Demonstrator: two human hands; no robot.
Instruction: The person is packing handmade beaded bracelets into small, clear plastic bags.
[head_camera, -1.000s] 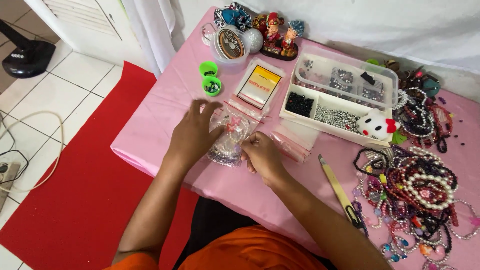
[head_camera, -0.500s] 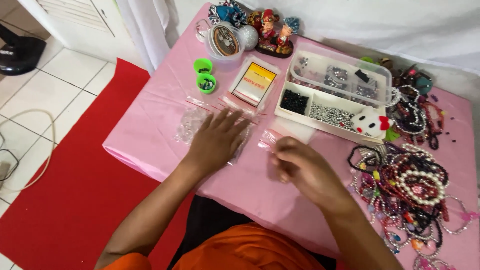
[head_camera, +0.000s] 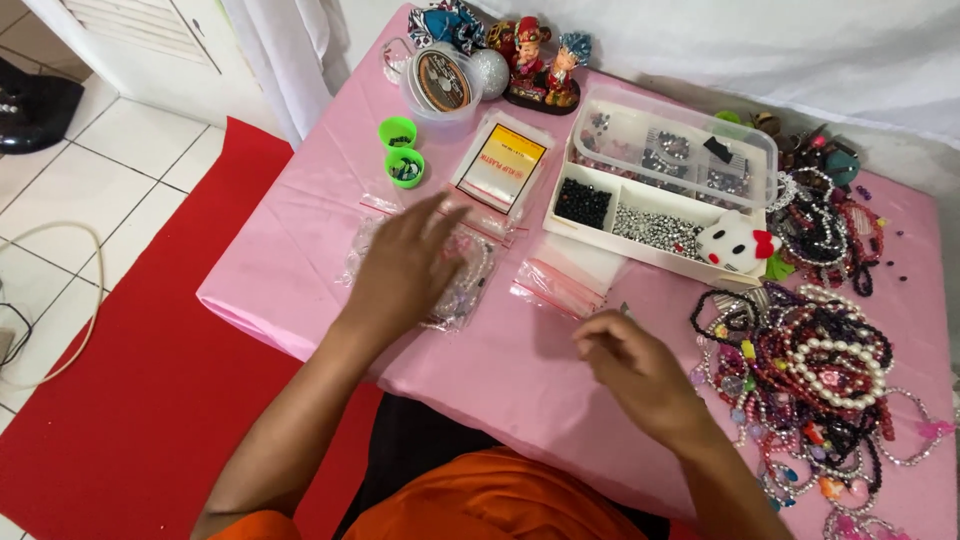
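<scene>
A clear plastic bag of pinkish bead bracelets (head_camera: 462, 280) lies flat on the pink tablecloth near its front-left edge.

Bare pink cloth lies open along the near edge of the worktop (head_camera: 520, 370), between the left hand (head_camera: 405, 262) and the right hand (head_camera: 640, 372), and a hand could pass there freely. The right edge is crowded by a heap of bead necklaces (head_camera: 820, 370). Toward the far edge a white bead box (head_camera: 665, 185) blocks the middle, with small zip bags (head_camera: 560, 283) just before it. Two green cups (head_camera: 400, 150), a card packet (head_camera: 503, 163) and figurines (head_camera: 540, 60) fill the far left corner.
</scene>
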